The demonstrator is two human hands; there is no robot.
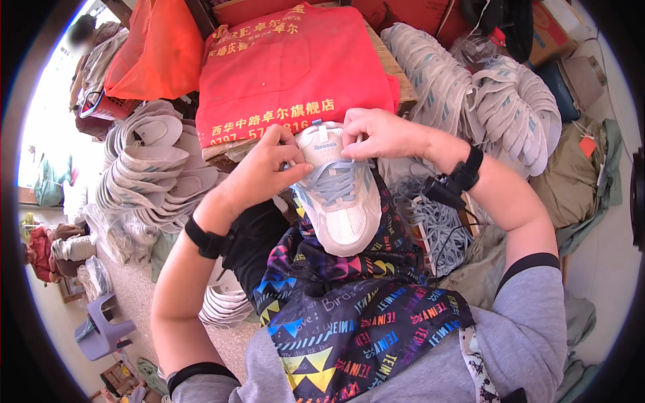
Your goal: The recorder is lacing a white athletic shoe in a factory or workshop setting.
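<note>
A white mesh sneaker (346, 225) with its toe toward me rests over my lap, against the edge of a red-covered bench. Light blue laces (332, 180) criss-cross below its pale tongue (327, 142). Beside the collar on the left, my left hand (272, 160) is closed, thumb and fingers pinching the shoelace at the upper eyelets. My right hand (376, 134) pinches the shoelace on the opposite side, its fingers curled by the tongue. The lace ends are mostly hidden by my fingers.
A red cloth (269, 80) covers the wooden bench ahead. Nested stacks of white shoe uppers stand left (144, 164) and right (443, 80). Right of my lap, a box holds tangled light blue laces (440, 232). A purple plastic stool (104, 329) stands lower left.
</note>
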